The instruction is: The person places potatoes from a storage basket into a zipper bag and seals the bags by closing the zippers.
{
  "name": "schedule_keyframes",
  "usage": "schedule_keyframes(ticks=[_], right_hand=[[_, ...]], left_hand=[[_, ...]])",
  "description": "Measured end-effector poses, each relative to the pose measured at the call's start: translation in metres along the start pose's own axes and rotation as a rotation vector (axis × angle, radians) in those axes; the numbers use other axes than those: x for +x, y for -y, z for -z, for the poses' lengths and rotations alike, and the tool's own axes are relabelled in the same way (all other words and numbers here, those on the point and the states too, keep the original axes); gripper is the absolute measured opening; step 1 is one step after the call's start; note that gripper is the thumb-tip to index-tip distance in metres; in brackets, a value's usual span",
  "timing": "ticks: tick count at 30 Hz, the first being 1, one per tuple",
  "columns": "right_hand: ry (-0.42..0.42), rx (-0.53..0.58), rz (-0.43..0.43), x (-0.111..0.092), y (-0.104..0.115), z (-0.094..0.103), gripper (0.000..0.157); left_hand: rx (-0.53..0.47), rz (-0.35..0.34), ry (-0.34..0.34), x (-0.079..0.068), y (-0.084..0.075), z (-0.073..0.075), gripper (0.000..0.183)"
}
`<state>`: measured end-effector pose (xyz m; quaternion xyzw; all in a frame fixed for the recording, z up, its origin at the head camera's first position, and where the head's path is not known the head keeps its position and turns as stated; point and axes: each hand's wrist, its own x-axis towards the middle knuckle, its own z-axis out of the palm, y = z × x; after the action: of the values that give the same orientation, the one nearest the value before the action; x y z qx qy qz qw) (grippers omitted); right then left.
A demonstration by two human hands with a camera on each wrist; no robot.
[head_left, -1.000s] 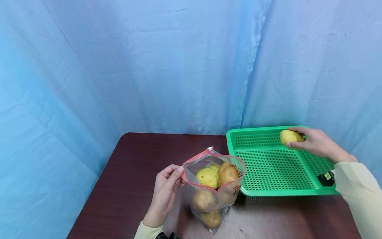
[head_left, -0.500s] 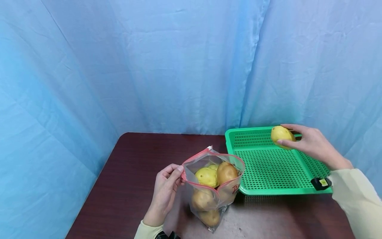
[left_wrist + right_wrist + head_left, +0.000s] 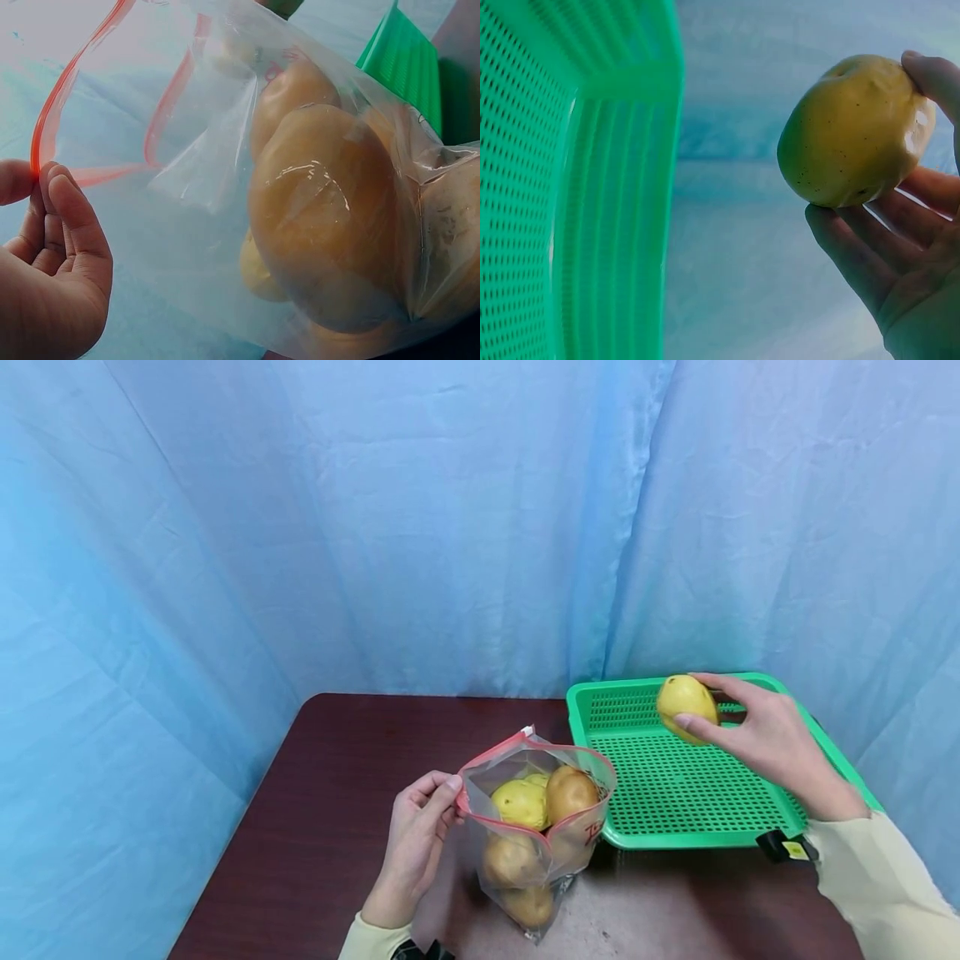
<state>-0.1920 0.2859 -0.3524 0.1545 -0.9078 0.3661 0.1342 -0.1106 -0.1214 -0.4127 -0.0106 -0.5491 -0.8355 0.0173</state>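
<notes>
My left hand pinches the red zip edge of a clear plastic zip bag between thumb and fingers, and the mouth gapes upward. Inside the bag lie several potatoes, a yellow one and a brown one showing at the opening. In the left wrist view a large brown potato presses against the film. My right hand holds a yellow potato up over the green basket. Its thumb and fingers grip that potato from one side in the right wrist view, where dark specks dot the skin.
The green perforated basket stands right of the bag, its near left corner close beside it. Both are on a dark reddish-brown table. A blue curtain hangs behind and along the left side.
My right hand has carried the yellow potato leftward over the basket, toward the bag. The left hand and the bag have stayed in place.
</notes>
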Motion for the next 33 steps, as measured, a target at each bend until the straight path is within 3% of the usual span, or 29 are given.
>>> schedule_keyframes(ticks=[7, 13, 23, 29, 33], right_hand=[[-0.039, 0.025, 0.000, -0.005, 0.027, -0.008, 0.059], [-0.138, 0.076, 0.024, -0.011, 0.050, -0.014, 0.058], [-0.226, 0.156, 0.190, -0.017, 0.083, -0.025, 0.067], [-0.225, 0.206, 0.312, -0.018, 0.106, -0.034, 0.073], [-0.181, 0.221, 0.381, -0.019, 0.122, -0.043, 0.075]], left_hand=[[0.005, -0.003, 0.006, 0.000, 0.000, 0.000, 0.013], [0.008, -0.001, 0.006, 0.000, 0.000, 0.000, 0.013], [-0.002, 0.002, 0.000, -0.003, -0.001, 0.001, 0.014], [0.006, -0.009, 0.012, -0.004, -0.003, 0.002, 0.013], [0.004, -0.006, 0.007, -0.004, -0.003, 0.003, 0.014]])
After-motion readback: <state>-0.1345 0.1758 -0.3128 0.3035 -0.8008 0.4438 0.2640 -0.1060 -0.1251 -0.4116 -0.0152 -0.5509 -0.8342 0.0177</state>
